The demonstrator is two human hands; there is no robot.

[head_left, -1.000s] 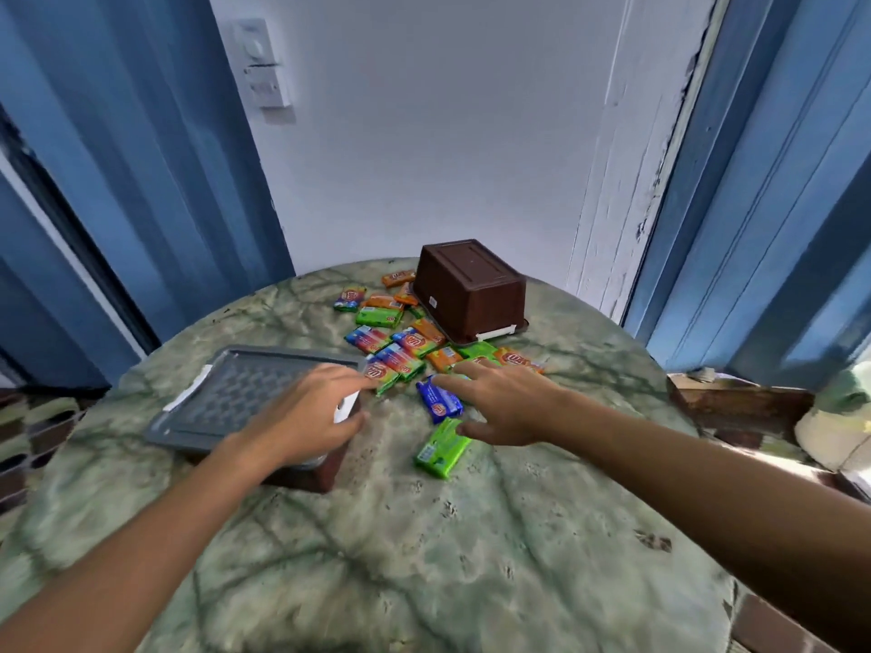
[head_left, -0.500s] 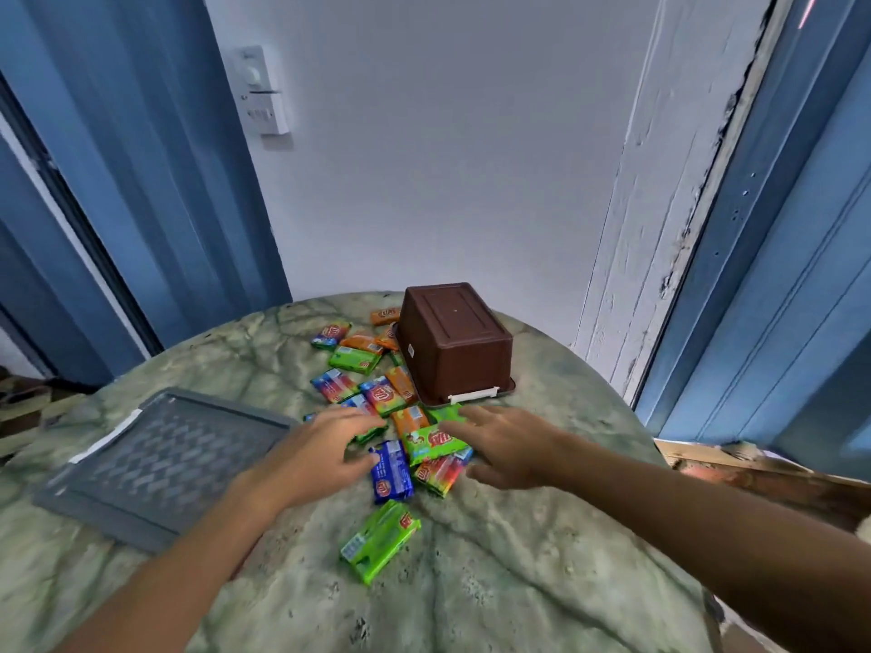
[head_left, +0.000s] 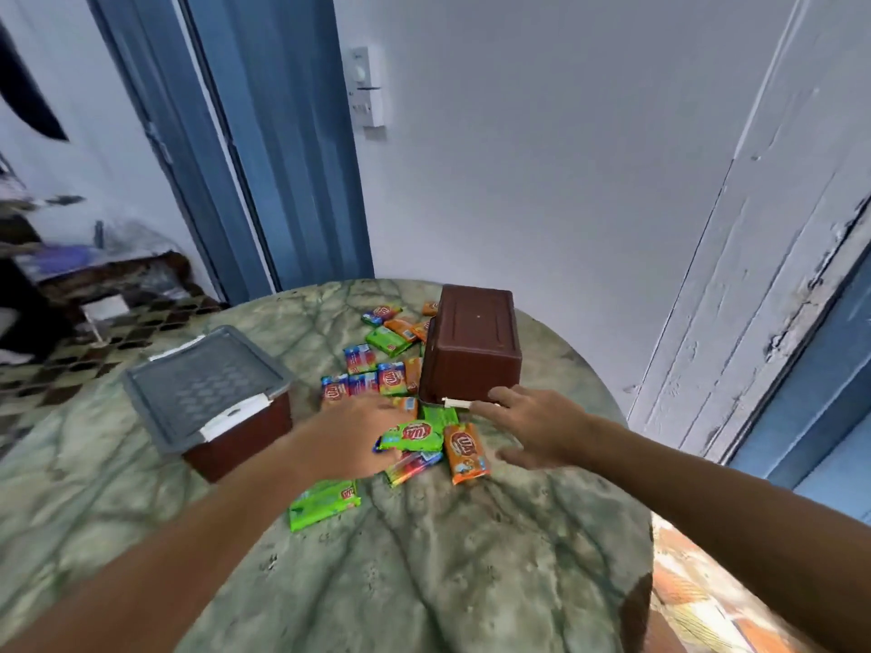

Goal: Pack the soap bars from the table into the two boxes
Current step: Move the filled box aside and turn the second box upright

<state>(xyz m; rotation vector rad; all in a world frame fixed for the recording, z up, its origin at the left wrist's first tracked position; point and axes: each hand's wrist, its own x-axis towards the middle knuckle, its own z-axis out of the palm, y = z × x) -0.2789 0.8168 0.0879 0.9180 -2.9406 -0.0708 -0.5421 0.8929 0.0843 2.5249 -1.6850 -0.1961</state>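
- Two brown boxes stand on the marbled green counter (head_left: 447, 572), and no bar has gone into either, as far as I can see from here.
- Farthest left is the lidded box (head_left: 238, 433), upright, its grey lid (head_left: 202, 386) shut on top with a white clasp at the near edge.
- Just right of it comes the left hand (head_left: 351, 438), blurred, palm down over the near end of the pile; I cannot tell whether its fingers have closed on a bar or only lie flat on them.
- A green bar (head_left: 324, 504) lies alone nearest the person, a little apart from the rest.
- The soap bars (head_left: 377, 377) are strewn between the two boxes in bright green, orange and blue-red wrappers, with a green one (head_left: 414, 435) and an orange one (head_left: 465, 452) between the hands.
- The upturned box (head_left: 471, 353) sits bottom up among the far bars, some of them tucked against its side.
- The right hand (head_left: 532, 428) is spread open, fingertips at that box's near rim beside its white clasp, thumb low near the orange bar, nothing held.
- My reading: this is the opening step, gathering bars and getting a box ready.
- The next move calls for turning the upturned box mouth up, or lifting the grey lid, before any bar can go in.
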